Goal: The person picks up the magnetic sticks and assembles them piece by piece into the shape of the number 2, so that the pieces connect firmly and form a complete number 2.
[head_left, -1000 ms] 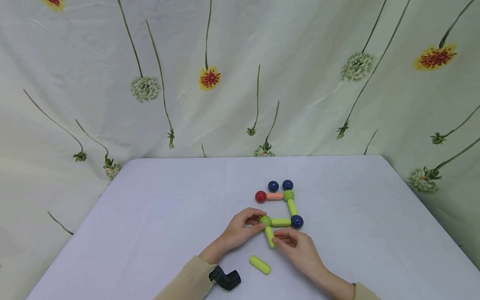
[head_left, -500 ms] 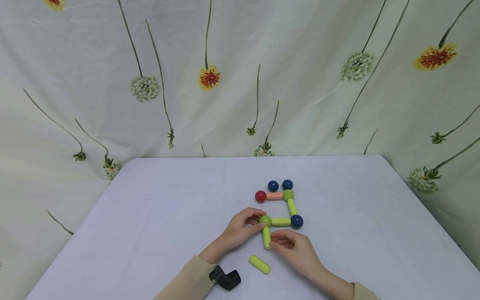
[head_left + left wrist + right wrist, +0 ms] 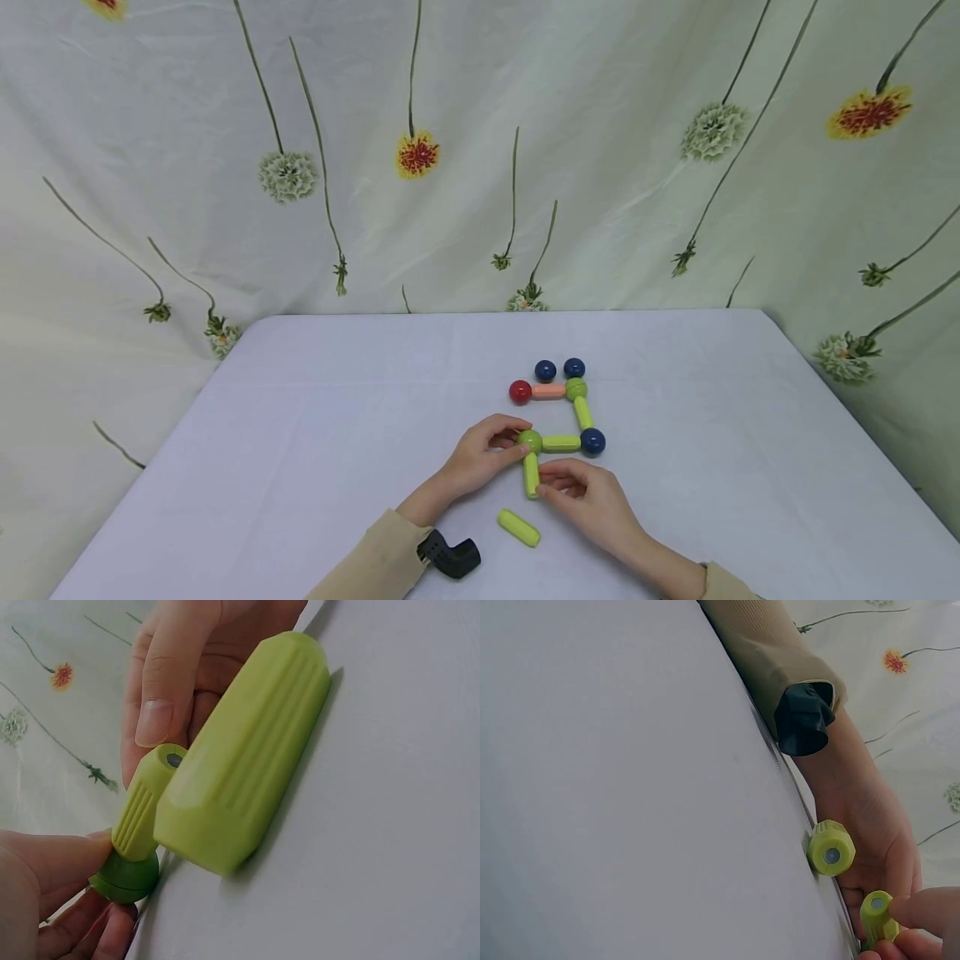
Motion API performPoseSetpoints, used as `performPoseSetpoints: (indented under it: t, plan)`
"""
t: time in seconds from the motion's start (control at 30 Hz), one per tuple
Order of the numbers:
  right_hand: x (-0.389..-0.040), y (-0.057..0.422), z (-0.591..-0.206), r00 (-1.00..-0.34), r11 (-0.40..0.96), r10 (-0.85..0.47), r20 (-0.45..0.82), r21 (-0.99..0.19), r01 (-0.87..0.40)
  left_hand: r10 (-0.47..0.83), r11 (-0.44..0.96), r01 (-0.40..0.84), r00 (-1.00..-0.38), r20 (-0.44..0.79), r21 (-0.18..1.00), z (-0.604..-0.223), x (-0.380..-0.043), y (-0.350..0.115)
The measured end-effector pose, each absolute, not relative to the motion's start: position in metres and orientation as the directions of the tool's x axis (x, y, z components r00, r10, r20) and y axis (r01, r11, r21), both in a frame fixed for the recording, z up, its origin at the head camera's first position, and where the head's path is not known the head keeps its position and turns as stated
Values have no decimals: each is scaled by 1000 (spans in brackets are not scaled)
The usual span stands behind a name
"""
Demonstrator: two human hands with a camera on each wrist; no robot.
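Left hand: closed on a green ball, which sits between thumb and fingertips. Right hand: thumb and fingertips pinch a short rod, yellow-green, near its free end. The rod's other end meets the ball at the left hand's grip, and the rod points from there toward the person. A grey disc shows in its free end.

A loose rod, same colour, lies on the table nearer the person than both grips, apart from the pinched rod.

To the right of the left grip, a side rod runs from the held ball to a navy ball. Beyond the right grip, an outer rod leads from that navy ball away from the person to a far green ball. A pink rod extends left from there to a red ball. Farthest from both grips lie two more balls, also navy: one behind the pink rod, one behind the far green ball. A black mount sits at the left cuff.
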State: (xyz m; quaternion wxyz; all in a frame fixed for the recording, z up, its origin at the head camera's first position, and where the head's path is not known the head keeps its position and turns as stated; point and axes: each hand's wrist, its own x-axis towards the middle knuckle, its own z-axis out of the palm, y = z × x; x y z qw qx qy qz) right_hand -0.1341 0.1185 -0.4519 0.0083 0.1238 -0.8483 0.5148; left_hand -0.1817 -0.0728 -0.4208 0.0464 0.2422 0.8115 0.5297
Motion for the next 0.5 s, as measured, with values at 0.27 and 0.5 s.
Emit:
performPoseSetpoints:
  t: [0.27, 0.5]
  plan:
    - [-134, 118, -451, -969, 448, -206, 136, -867, -217, 433, 335, 329, -886, 166, 883, -421, -181, -73]
    - [-133, 118, -450, -971, 455, -202, 132, -865, -212, 442, 322, 337, -880, 174, 885, -421, -182, -74]
